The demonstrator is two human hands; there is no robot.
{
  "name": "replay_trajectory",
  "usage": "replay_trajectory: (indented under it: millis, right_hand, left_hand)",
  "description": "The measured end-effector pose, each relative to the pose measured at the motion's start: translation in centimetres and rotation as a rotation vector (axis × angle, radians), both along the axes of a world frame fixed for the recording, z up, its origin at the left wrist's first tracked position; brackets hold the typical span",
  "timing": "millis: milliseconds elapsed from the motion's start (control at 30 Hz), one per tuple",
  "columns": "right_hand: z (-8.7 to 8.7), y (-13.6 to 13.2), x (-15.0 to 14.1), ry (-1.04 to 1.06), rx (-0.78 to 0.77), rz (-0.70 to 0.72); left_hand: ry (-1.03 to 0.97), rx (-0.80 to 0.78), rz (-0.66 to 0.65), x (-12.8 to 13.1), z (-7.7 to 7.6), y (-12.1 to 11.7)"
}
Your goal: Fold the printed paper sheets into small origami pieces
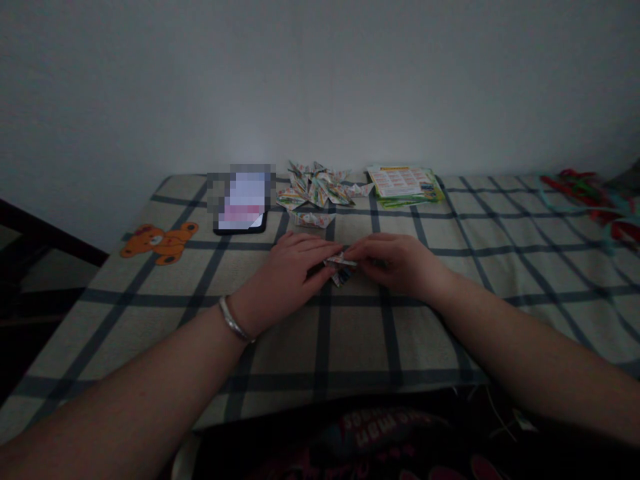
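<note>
Between my two hands, just above the tablecloth, is a small folded piece of printed paper (342, 269). My left hand (296, 265) pinches its left side between thumb and fingers, and a silver bangle circles that wrist. The fingertips of my right hand (393, 261) are closed on the paper's right edge. My fingers hide part of the folds. Just beyond my hands lies one folded paper boat-like piece (313, 220). Behind it sits a pile of similar folded paper pieces (320, 185), pointed and printed in several colours.
A lit phone (243, 200) lies left of the pile. To its right is a stack of green-edged printed leaflets (406, 185). An orange bear figure (160, 243) is near the table's left edge. Red and green cloth strips (593, 197) lie far right, and a wall stands behind.
</note>
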State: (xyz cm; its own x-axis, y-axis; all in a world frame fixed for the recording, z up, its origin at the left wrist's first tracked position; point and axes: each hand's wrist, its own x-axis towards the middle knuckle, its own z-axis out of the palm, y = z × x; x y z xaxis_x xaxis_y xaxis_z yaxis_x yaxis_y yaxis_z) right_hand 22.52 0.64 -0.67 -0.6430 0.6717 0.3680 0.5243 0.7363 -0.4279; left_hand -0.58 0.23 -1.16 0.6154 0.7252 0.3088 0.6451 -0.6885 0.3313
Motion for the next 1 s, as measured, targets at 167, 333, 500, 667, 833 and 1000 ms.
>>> replay_trajectory:
  millis: [167,333,500,667,833,1000]
  right_hand:
    - [0.2,-0.1,0.0,-0.062,0.05,0.053]
    - [0.2,-0.1,0.1,-0.125,0.114,0.079]
    - [0.2,-0.2,-0.1,-0.205,0.2,0.076]
    - [0.3,-0.6,-0.3,-0.34,0.285,0.071]
    - [0.4,-0.9,-0.4,-0.436,0.359,0.099]
    - [0.5,-0.9,-0.5,-0.471,0.365,0.134]
  left_hand:
    - [0.007,0.001,-0.029,-0.2,0.0,0.2]
    - [0.01,-0.033,-0.042,-0.4,0.0,0.2]
    - [0.041,-0.076,-0.054,-0.7,0.1,0.5]
    - [0.071,-0.056,-0.08,-1.0,0.0,0.8]
    - [0.082,-0.04,-0.109,-1.2,-0.1,0.9]
    - [0.103,-0.001,-0.116,-1.2,-0.2,1.0]
